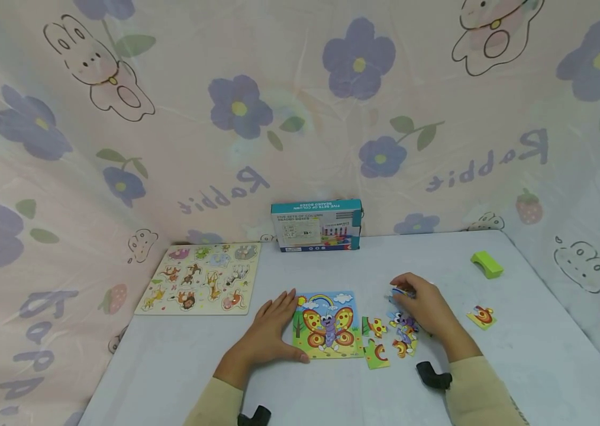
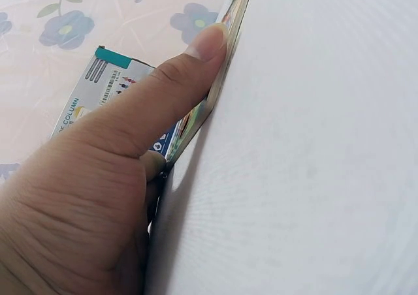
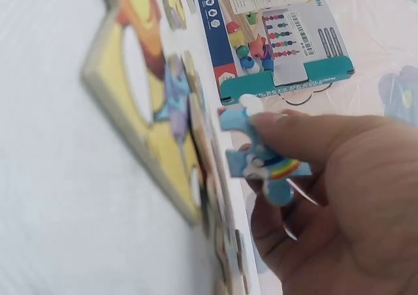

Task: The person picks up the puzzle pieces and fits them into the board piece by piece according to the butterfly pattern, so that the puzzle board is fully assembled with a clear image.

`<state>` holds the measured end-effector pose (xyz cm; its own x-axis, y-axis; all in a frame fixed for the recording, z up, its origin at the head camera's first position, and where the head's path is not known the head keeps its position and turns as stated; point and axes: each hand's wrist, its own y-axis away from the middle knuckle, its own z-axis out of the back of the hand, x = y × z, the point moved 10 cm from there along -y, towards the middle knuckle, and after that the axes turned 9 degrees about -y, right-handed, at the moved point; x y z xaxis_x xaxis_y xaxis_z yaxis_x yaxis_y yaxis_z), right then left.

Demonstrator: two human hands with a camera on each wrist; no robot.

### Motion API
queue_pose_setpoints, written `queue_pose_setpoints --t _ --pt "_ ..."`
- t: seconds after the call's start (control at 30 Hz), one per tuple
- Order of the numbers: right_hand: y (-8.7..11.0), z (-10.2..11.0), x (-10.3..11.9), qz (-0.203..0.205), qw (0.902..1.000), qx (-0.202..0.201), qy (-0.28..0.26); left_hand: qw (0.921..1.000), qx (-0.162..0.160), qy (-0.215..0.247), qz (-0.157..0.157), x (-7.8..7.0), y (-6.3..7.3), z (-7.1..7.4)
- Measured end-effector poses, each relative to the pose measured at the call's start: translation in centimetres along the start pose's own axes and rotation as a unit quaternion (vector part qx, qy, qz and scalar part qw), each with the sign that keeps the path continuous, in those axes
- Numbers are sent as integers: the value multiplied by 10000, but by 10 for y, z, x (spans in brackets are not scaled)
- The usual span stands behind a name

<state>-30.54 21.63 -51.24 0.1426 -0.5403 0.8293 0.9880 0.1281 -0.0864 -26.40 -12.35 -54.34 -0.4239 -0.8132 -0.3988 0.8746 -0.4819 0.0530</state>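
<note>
A square butterfly puzzle board (image 1: 328,326) lies on the table in the head view. My left hand (image 1: 269,332) rests against its left side, fingers extended, the thumb touching the lower left corner. In the left wrist view the thumb (image 2: 157,93) presses on the board's edge. Between thumb and fingers, my right hand (image 1: 426,306) pinches a light blue jigsaw piece with a rainbow (image 3: 271,164), raised off the table. Loose jigsaw pieces lie between board and right hand: a green and yellow one (image 1: 376,326), a green one with a red curve (image 1: 376,355), and purple-and-yellow ones (image 1: 404,328), partly overlapping.
Farther right lies another jigsaw piece (image 1: 482,317), with a green arch block (image 1: 486,264) behind it. An animal puzzle board (image 1: 199,278) is at the back left. A teal and white box (image 1: 316,226) stands at the table's back edge, before a patterned cloth.
</note>
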Motion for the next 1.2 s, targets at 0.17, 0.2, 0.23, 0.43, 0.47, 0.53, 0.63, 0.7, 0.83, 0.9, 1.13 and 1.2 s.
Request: queue_pose_setpoints --t 0.17,0.2,0.23,0.43,0.47,0.53,0.63,0.7,0.83,0.9,1.13,1.2 --pt "2 0 11 72 9996 -242 -153 10000 3 24 -10 0 0 0" --pt "2 -1 12 64 9994 -257 -213 10000 4 25 -11 0 0 0" --pt "3 -3 14 41 9993 -247 -289 10000 4 17 -12 0 1 0" --pt "3 -15 24 -22 9974 -78 -720 10000 -26 -13 -33 0 1 0" --pt "3 -18 26 -17 9966 -32 -825 10000 -30 -11 -36 1 1 0" --pt "4 -23 29 -7 9943 80 -1059 10000 -35 -13 -34 1 1 0" --pt "5 -32 34 20 9898 291 -1395 10000 -25 -36 -32 2 0 -1" --pt "5 -38 37 1 9862 399 -1607 10000 -31 -19 -35 2 0 -1" --pt "6 -48 41 -82 9793 502 -1960 10000 -29 9 -49 1 0 0" --pt "5 -53 43 -155 9762 498 -2104 10000 -28 0 -54 1 -1 0" --pt "2 -71 48 -287 9748 411 -2173 10000 -6 -11 -56 2 -1 -1" --pt "1 -76 51 -276 9775 424 -2046 10000 3 -20 -55 2 -1 -1"
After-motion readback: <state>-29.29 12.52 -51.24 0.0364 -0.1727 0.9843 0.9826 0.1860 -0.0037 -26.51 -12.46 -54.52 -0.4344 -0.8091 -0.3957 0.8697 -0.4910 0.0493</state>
